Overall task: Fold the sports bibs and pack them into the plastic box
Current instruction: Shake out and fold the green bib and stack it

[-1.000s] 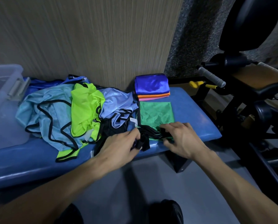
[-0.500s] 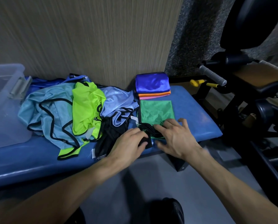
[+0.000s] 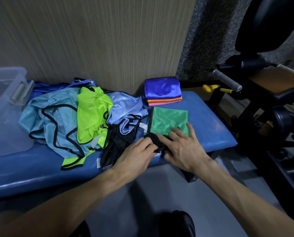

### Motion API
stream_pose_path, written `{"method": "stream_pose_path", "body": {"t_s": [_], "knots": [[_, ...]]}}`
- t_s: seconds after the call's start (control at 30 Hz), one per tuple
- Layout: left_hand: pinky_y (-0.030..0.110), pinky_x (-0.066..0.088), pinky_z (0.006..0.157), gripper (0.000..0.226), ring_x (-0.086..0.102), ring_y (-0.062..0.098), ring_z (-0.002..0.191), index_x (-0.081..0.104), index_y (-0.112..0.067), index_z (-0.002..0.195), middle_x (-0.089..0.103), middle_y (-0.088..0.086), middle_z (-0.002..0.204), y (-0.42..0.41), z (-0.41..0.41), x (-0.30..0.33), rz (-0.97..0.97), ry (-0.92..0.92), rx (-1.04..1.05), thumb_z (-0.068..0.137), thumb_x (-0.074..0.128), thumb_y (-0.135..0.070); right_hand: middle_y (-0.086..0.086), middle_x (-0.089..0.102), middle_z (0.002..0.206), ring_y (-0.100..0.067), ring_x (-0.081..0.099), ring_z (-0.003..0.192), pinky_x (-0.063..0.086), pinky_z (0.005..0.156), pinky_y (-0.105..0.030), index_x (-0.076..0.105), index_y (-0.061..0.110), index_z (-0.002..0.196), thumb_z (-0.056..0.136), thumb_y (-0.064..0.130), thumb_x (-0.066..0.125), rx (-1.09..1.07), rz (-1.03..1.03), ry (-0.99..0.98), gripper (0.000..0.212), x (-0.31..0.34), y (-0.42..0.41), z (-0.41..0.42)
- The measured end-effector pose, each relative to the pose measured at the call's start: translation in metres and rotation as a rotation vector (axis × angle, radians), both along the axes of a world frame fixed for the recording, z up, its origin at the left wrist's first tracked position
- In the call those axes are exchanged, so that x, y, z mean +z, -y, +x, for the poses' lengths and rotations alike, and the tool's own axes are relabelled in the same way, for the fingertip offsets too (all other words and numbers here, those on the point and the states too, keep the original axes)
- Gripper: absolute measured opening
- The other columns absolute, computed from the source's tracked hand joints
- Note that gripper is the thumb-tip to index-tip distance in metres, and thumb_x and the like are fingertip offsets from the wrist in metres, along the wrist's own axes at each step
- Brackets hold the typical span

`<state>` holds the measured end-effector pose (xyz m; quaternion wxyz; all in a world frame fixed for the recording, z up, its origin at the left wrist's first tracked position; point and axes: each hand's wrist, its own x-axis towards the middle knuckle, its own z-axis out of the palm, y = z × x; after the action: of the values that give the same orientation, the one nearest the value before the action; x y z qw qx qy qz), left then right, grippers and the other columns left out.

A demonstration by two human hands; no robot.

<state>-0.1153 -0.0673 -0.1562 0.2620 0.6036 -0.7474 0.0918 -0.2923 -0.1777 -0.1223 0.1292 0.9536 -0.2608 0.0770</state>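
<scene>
Standing beside the padded blue counter, I note both hands working the near end of the green bib. The bib lies partly folded into a flat rectangle, its black-trimmed strap end bunched at the counter's front edge, its long axis running from that edge away toward the wall. The right hand lies flat on the bib's near right corner, fingers straight and spread, pressing the cloth down. The left hand touches the bunched black trim from the left; its fingertips curl toward the trim, but I cannot tell whether they pinch it or only push.

Both hands are at the near end, so the green panel extends forward of them. In my judgement the next fold turns on bringing the strap end forward along that axis.

A folded stack, blue over orange and pink, sits just behind the bib against the wall. Unfolded bibs lie heaped to the left, and the plastic box stands beyond them, well apart from the hands.
</scene>
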Motion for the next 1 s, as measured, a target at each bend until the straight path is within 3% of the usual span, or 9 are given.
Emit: {"method": "stream_pose_path", "body": {"t_s": [0.1,0.2,0.27,0.4,0.57,0.7,0.77,0.87,1.0], "knots": [[0.04,0.051,0.079,0.02,0.055,0.025,0.095,0.068,-0.017,0.1,0.06,-0.001,0.104,-0.005,0.01,0.018,-0.06,0.099,-0.015,0.1,0.055,-0.032,-0.009,0.065,0.094,-0.037,0.063,0.113,0.03,0.11,-0.072,0.06,0.026,0.136,0.08,0.045,0.046,0.021,-0.034,0.02,0.061,-0.006,0.001,0.002],[0.036,0.038,0.111,0.023,0.047,0.024,0.133,0.065,-0.016,0.105,0.057,-0.001,0.135,-0.001,0.024,0.037,0.032,0.07,-0.122,0.102,0.051,-0.034,-0.01,0.066,0.094,-0.038,0.063,0.113,0.031,0.108,-0.074,0.063,0.023,0.133,0.078,0.042,0.045,0.048,-0.063,0.032,0.06,-0.01,0.001,0.004],[0.036,0.03,0.12,0.031,0.041,0.018,0.142,0.061,-0.015,0.112,0.053,-0.002,0.144,0.007,0.03,0.044,0.21,0.018,-0.177,0.106,0.039,-0.037,-0.01,0.067,0.093,-0.038,0.063,0.113,0.032,0.107,-0.075,0.065,0.022,0.13,0.077,0.042,0.042,0.059,-0.084,0.029,0.061,-0.012,0.0,0.006],[0.041,0.044,0.078,0.029,0.051,0.017,0.085,0.045,-0.017,0.095,0.052,-0.006,0.089,0.023,0.029,0.055,0.446,-0.149,-0.082,0.108,0.035,-0.04,-0.011,0.067,0.09,-0.041,0.063,0.113,0.03,0.107,-0.077,0.071,0.021,0.115,0.076,0.042,0.041,0.059,-0.076,0.015,0.054,-0.009,0.001,0.006],[0.037,0.033,0.06,0.037,0.044,0.016,0.06,0.047,-0.014,0.072,0.046,-0.003,0.061,0.052,0.035,0.058,0.478,-0.306,0.016,0.103,0.056,-0.031,-0.008,0.068,0.097,-0.039,0.06,0.119,0.023,0.113,-0.074,0.067,0.024,0.118,0.075,0.043,0.041,0.026,-0.058,-0.022,0.054,-0.009,-0.001,0.006],[0.027,0.037,0.059,0.028,0.048,0.01,0.061,0.065,-0.013,0.076,0.06,0.006,0.067,0.068,0.038,0.053,0.528,-0.401,0.078,0.095,0.071,-0.033,-0.005,0.066,0.098,-0.035,0.06,0.12,0.026,0.113,-0.072,0.063,0.022,0.13,0.076,0.041,0.042,0.026,-0.031,0.034,0.061,-0.01,0.001,-0.001],[0.025,0.039,0.06,0.016,0.052,0.008,0.06,0.065,-0.02,0.085,0.063,0.0,0.071,0.069,0.037,0.05,0.516,-0.443,0.11,0.091,0.076,-0.03,0.0,0.064,0.103,-0.028,0.059,0.123,0.027,0.113,-0.071,0.059,0.021,0.134,0.075,0.043,0.046,0.045,0.004,0.05,0.065,-0.009,0.005,-0.012],[0.027,0.046,0.064,0.028,0.056,0.013,0.067,0.054,-0.027,0.095,0.058,-0.006,0.086,0.066,0.034,0.043,0.417,-0.46,0.113,0.086,0.081,-0.023,0.005,0.059,0.116,-0.019,0.053,0.13,0.026,0.116,-0.067,0.053,0.024,0.132,0.073,0.044,0.051,0.058,0.122,0.051,0.063,-0.008,0.017,-0.031],[0.02,0.045,0.069,0.008,0.055,0.006,0.069,0.072,-0.022,0.087,0.055,-0.01,0.086,0.063,0.036,0.032,0.285,-0.421,0.039,0.088,0.08,-0.02,0.006,0.056,0.125,-0.02,0.053,0.126,0.037,0.106,-0.044,0.057,0.029,0.126,0.073,0.04,0.067,0.061,0.394,0.213,0.055,-0.011,0.027,-0.044]]}}
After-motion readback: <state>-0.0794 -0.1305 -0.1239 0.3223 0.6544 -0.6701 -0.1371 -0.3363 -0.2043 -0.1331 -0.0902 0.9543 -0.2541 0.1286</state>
